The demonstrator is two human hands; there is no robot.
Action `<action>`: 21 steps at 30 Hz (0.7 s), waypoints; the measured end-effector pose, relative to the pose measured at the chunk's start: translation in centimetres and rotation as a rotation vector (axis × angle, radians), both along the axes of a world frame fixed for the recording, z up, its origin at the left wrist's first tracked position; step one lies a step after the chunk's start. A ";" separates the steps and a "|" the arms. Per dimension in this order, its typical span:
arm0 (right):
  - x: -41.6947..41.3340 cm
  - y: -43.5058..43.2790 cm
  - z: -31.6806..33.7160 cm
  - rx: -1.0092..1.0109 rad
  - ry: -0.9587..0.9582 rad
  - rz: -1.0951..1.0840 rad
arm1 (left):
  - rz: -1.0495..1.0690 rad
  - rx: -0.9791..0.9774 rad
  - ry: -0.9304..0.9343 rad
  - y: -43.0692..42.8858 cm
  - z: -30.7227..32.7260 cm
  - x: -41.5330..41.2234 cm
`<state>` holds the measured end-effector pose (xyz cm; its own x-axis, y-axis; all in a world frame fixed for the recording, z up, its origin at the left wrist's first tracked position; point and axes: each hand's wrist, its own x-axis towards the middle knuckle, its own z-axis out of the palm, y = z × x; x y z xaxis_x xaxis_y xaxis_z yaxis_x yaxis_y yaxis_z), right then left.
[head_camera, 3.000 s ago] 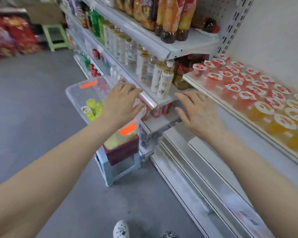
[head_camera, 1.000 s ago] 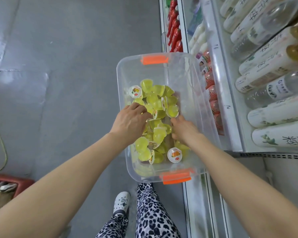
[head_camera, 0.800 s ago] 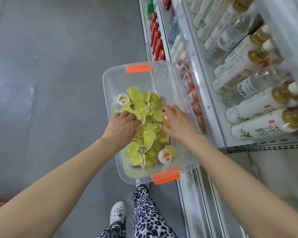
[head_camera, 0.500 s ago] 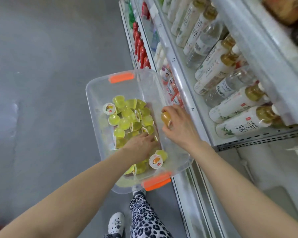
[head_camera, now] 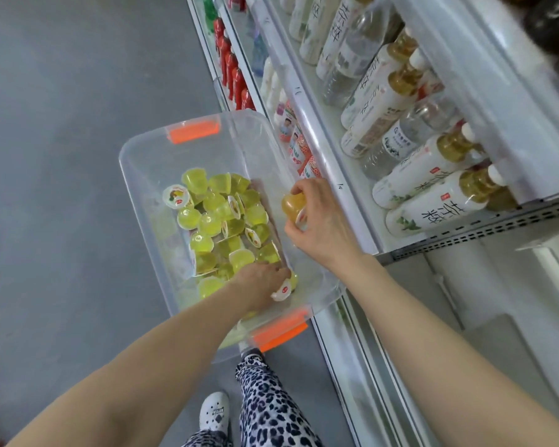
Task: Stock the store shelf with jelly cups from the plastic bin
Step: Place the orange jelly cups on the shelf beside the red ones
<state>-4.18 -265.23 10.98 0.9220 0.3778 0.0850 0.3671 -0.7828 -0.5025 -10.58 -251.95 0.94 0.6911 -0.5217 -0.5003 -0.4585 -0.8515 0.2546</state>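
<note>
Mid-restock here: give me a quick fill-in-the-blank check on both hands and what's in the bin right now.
1. The right hand pinches just ___ amber jelly cup.
2. The left hand reaches down among the cups inside the clear plastic ___.
3. Most jelly cups lying loose there are ___ in colour.
4. Both latches on its ends are ___.
Missing words: one; bin; green; orange.
</note>
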 end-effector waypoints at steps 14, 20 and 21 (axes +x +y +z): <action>-14.6 -4.3 6.7 0.101 -0.169 -0.255 | 0.378 -0.456 -0.337 4.4 12.1 -5.9; -25.3 -10.7 10.9 0.143 -0.255 -0.475 | 0.184 -0.602 -0.474 -1.1 18.9 -10.7; -27.2 -12.0 11.6 0.141 -0.278 -0.517 | 0.143 -0.611 -0.481 -2.6 19.8 -11.5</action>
<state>-31.39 -277.20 22.54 0.9191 -0.1457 0.3662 0.0896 -0.8276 -0.5542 -22.11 -254.60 20.74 0.8397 -0.4977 0.2172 -0.5338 -0.6834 0.4980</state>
